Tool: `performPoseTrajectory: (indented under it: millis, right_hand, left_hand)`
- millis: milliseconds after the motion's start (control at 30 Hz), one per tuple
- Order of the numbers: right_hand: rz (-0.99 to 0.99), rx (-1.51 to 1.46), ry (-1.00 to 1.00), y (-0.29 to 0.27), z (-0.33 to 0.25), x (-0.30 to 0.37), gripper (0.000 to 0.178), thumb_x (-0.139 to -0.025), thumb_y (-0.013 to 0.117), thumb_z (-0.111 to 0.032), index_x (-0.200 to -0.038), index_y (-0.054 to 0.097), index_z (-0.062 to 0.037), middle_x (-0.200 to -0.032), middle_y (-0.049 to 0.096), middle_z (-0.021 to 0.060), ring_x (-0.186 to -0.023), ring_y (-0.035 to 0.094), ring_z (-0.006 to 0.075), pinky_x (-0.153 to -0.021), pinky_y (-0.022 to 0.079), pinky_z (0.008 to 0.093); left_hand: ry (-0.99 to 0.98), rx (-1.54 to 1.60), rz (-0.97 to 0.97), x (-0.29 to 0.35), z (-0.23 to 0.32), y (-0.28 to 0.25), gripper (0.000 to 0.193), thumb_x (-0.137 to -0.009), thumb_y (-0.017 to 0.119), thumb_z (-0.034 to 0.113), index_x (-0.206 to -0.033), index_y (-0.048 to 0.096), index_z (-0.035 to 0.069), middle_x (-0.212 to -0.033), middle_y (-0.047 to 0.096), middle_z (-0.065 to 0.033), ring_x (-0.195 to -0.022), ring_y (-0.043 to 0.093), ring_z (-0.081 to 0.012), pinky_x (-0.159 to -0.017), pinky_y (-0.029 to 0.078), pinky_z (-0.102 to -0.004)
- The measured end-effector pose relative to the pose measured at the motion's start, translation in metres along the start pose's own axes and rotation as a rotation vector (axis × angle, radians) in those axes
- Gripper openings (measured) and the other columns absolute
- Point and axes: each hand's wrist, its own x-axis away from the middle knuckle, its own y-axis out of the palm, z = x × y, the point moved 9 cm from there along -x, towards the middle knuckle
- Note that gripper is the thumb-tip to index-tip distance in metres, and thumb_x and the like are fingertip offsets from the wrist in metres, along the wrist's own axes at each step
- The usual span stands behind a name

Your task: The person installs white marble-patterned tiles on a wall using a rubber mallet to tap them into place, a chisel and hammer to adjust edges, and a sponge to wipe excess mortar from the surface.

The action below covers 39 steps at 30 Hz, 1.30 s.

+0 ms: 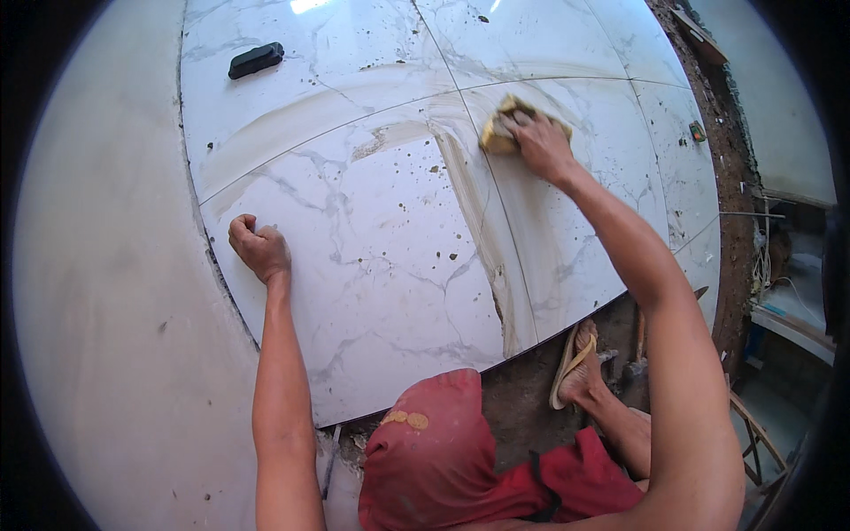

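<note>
My right hand (544, 149) presses a yellow sponge (498, 139) against white marble-patterned floor tiles (381, 292), close to where two joints meet. Dirt darkens parts of the sponge. Pale brown smears (482, 230) run along the joints below and left of it. Over by the tiles' left edge, near the wall, my left hand (261, 250) rests in a closed fist on the tile, and nothing shows in it. Small dark specks of grout or mortar are scattered over the middle tile.
A black block-like object (256, 60) lies on the far left tile. A small green and orange item (698, 132) sits at the right. Bare soil (731, 190) borders the tiles there. A hammer-like tool (636, 358) lies near my sandalled foot (580, 363). A plain wall (106, 265) runs along the left.
</note>
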Motion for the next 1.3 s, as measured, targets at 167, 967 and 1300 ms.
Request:
performPoseTrajectory:
  millis: [167, 967, 1300]
  right_hand:
    - [-0.302, -0.177, 0.008, 0.013, -0.055, 0.168, 0.045, -0.080, 0.053, -0.012, -0.124, 0.055, -0.0205, -0.117, 0.059, 0.0121, -0.113, 0.054, 0.0329, -0.087, 0.048, 0.0465]
    - [-1.007, -0.546, 0.212, 0.059, -0.148, 0.446, 0.036, -0.071, 0.061, -0.010, -0.106, 0.067, -0.0195, -0.102, 0.064, 0.0116, -0.099, 0.062, 0.0318, -0.081, 0.051, 0.0429]
    - [0.044, -0.502, 0.302, -0.053, -0.070, 0.203, 0.047, -0.076, 0.051, -0.002, -0.117, 0.062, -0.0234, -0.105, 0.061, 0.0105, -0.096, 0.061, 0.0293, -0.079, 0.050, 0.0403]
  left_hand:
    - [-0.019, -0.031, 0.012, -0.004, -0.007, -0.008, 0.025, -0.068, 0.043, -0.002, -0.092, 0.049, 0.000, -0.094, 0.053, -0.0147, -0.093, 0.050, -0.0314, -0.085, 0.043, -0.0400]
    - [0.038, -0.059, -0.038, -0.004, -0.011, 0.006, 0.032, -0.067, 0.052, 0.006, -0.097, 0.055, -0.004, -0.097, 0.059, -0.0193, -0.097, 0.055, -0.0349, -0.088, 0.042, -0.0426]
    - [0.126, -0.072, -0.074, 0.006, 0.005, 0.007, 0.034, -0.068, 0.050, 0.007, -0.100, 0.057, -0.002, -0.101, 0.060, -0.0173, -0.101, 0.052, -0.0336, -0.092, 0.039, -0.0430]
